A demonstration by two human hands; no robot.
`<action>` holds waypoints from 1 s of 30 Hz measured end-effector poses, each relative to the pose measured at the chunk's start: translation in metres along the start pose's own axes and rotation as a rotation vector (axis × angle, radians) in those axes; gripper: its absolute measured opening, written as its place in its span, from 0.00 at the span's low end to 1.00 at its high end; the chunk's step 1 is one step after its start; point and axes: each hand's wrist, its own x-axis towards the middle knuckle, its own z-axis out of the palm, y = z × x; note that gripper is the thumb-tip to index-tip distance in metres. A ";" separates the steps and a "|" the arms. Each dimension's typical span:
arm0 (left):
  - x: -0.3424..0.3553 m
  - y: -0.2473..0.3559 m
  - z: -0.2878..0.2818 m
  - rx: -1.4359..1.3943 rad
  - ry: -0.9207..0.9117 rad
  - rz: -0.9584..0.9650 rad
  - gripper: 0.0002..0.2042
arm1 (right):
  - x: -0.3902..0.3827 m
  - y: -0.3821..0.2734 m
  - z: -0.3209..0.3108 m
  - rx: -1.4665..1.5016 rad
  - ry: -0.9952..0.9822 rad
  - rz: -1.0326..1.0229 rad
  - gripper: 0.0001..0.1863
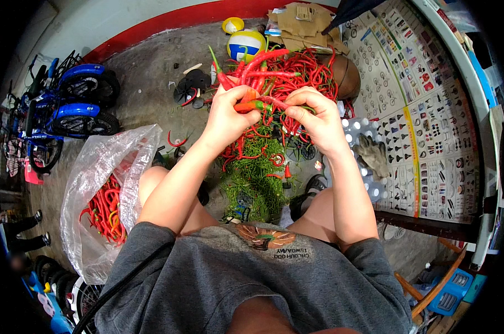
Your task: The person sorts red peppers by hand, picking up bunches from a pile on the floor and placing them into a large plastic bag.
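My left hand (228,116) is closed around a bunch of long red chili peppers (270,57), which fan out above the fingers with some green stems showing. Between thumb and fingers, my right hand (320,118) pinches the end of one red chili (273,102) that reaches across to the left hand. Under both hands lies a big heap of red chilies (317,68). Nearer to me, a mound of green stems (256,186) spreads over the floor between my legs. At my left, a clear plastic bag (80,189) stands open with red chilies (108,209) inside.
Beyond the heap are a yellow, white and blue ball (246,44), flattened cardboard (302,25) and a brown ball (345,78). Blue bicycles (79,100) stand at the left. To the right are plastic bottles (355,125), a grey glove (373,156) and a large printed board (424,139).
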 end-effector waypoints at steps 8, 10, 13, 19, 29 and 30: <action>-0.005 -0.005 0.008 -0.500 -0.278 -0.323 0.14 | 0.002 0.013 0.012 0.272 -0.070 0.017 0.05; -0.005 -0.004 0.009 -0.535 -0.277 -0.373 0.14 | 0.003 0.016 0.015 0.253 -0.044 0.031 0.05; -0.002 -0.009 0.007 -0.553 -0.271 -0.429 0.14 | 0.005 0.017 0.016 0.238 -0.012 0.032 0.05; 0.004 -0.017 -0.011 -0.562 -0.136 -0.471 0.16 | 0.003 0.003 -0.016 0.179 -0.283 -0.065 0.21; 0.001 -0.005 -0.022 -0.474 -0.286 -0.169 0.08 | 0.009 0.023 -0.031 -0.747 0.491 -0.168 0.10; 0.000 -0.008 -0.024 -0.415 -0.335 -0.089 0.10 | 0.010 0.019 -0.030 -0.878 0.507 -0.181 0.09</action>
